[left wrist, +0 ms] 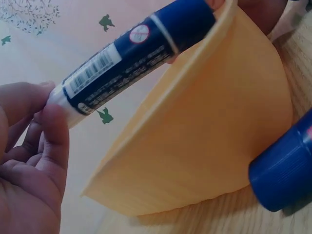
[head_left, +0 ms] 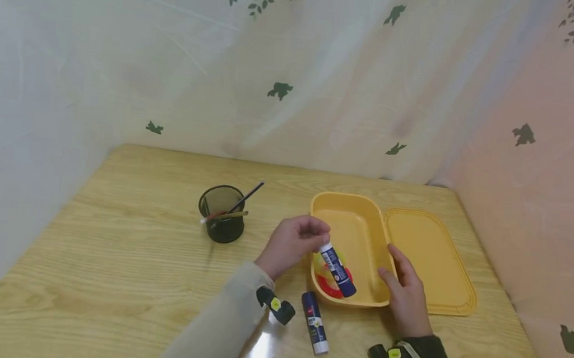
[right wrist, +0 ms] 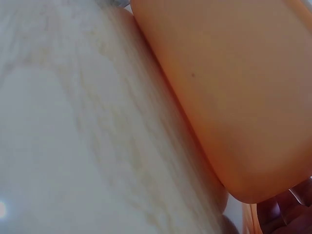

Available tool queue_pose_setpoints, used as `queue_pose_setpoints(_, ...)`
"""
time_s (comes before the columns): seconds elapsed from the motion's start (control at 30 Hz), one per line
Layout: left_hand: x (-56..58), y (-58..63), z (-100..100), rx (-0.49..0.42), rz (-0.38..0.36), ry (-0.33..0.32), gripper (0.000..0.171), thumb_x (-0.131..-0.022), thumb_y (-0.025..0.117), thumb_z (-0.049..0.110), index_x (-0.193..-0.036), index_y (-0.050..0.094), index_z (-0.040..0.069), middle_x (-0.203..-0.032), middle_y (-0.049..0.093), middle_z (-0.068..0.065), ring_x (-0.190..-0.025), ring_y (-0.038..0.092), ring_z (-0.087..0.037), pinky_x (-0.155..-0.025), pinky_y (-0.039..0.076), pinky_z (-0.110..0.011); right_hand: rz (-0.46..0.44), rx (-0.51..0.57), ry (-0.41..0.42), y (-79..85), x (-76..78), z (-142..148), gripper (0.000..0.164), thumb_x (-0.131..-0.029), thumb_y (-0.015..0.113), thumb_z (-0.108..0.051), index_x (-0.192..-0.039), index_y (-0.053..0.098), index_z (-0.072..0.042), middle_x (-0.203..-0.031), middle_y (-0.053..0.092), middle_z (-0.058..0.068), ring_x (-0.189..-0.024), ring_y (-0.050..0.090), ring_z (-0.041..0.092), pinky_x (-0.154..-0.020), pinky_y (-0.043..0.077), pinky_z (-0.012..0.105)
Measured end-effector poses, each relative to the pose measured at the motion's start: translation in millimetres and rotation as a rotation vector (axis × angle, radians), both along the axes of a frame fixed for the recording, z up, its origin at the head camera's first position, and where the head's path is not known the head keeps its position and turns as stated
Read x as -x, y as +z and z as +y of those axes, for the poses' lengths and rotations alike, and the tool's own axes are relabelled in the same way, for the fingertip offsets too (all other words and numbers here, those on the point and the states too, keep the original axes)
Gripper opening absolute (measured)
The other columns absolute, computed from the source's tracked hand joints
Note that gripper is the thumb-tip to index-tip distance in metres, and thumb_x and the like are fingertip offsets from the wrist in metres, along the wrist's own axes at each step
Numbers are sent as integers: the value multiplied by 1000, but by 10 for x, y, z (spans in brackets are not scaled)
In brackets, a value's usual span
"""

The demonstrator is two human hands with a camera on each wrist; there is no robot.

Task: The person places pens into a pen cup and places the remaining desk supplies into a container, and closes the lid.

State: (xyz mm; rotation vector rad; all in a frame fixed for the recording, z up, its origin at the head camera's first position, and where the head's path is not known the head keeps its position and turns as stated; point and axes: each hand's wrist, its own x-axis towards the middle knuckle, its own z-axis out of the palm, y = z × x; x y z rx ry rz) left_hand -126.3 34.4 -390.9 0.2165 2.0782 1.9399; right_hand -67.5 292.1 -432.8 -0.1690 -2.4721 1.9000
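My left hand (head_left: 294, 244) pinches a blue glue stick (head_left: 337, 270) by its white end, thumb against fingers. The stick slants down over the near left part of a yellow plastic box (head_left: 364, 230), its blue cap towards the box floor. My right hand (head_left: 407, 292) holds the box at its right rim near the front corner. Inside the box, partly behind the glue stick, lie a red ring (head_left: 328, 286) and a yellow-green round item. A second blue glue stick (head_left: 314, 323) lies on the table just in front of the box.
To the box's right, a flat yellow lid (head_left: 429, 263) lies on the wooden table (head_left: 124, 256). A black mesh pen cup (head_left: 224, 230) with several pencils or pens stands to the left. A printed curtain (head_left: 214, 72) hangs behind the table.
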Motion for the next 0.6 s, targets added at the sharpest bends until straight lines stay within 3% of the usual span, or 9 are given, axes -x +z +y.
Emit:
queue_pose_setpoints(0.13,5,-41,41,5,3,31,14,-92,74,17,-106,72,18,-101,70,4,-91,67,-15,-81,58,-30,-5,-8,0,6,-2,-5,58,-104,53,-9,-157,30,-6,-165,22,12,-152,16,28,-105,32,8)
queue_pose_setpoints(0.33,5,-148,91,41,17,20,22,-93,73,18,-114,70,10,-100,70,5,-91,66,-13,-82,57,-29,-13,-11,0,7,-2,-4,58,-104,53,-9,-158,30,-7,-165,21,10,-152,16,27,-106,31,8)
queue_pose_setpoints(0.6,1,-201,113,71,43,47,20,-92,74,17,-112,71,13,-100,70,7,-94,66,-11,-87,56,-29,4,-3,-2,-9,-5,-2,58,-104,54,-9,-157,32,-6,-165,24,10,-151,18,25,-105,33,8)
